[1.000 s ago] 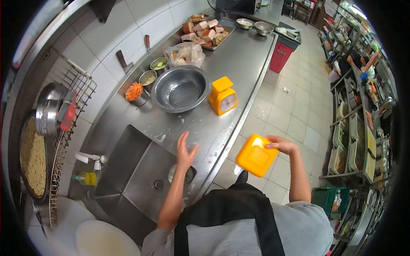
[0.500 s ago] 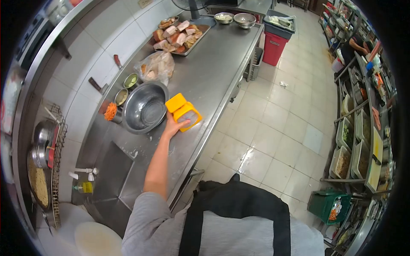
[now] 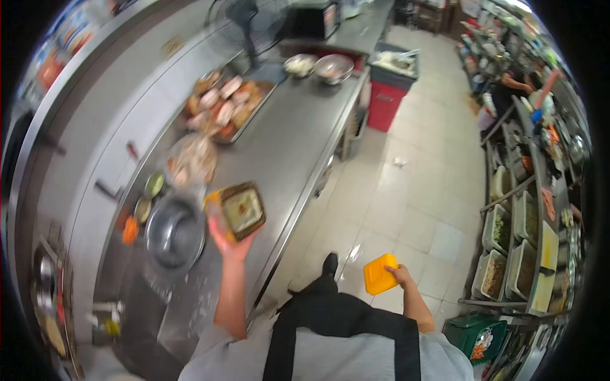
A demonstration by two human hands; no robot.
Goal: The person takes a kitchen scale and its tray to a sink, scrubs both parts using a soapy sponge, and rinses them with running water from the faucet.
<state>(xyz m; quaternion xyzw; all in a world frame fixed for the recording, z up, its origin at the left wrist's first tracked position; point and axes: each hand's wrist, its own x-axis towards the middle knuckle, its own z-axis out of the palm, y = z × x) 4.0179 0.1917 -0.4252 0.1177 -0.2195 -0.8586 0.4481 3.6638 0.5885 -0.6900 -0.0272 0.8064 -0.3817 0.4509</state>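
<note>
My left hand (image 3: 230, 240) is closed around a square yellow container (image 3: 210, 206), held above the steel counter. One face of the container is turned up, with a dark brownish border and a paler middle; blur hides what is in it. A flat yellow square piece that looks like its lid (image 3: 379, 274) is gripped at one edge by my right hand (image 3: 400, 275), out over the floor. Left of my left hand stands a large metal bowl (image 3: 175, 233) on the counter.
Along the wall are a bag of food (image 3: 192, 160), a tray of meat chunks (image 3: 230, 108) and small cups (image 3: 154, 184). Two metal bowls sit at the counter's far end. A red bin (image 3: 386, 105) stands beyond. Shelves with food tubs (image 3: 492, 273) line the right; another person is there.
The yellow container has left the counter in my left hand and turned its face up. My right hand has come into view holding the flat yellow piece. The view has shifted.
</note>
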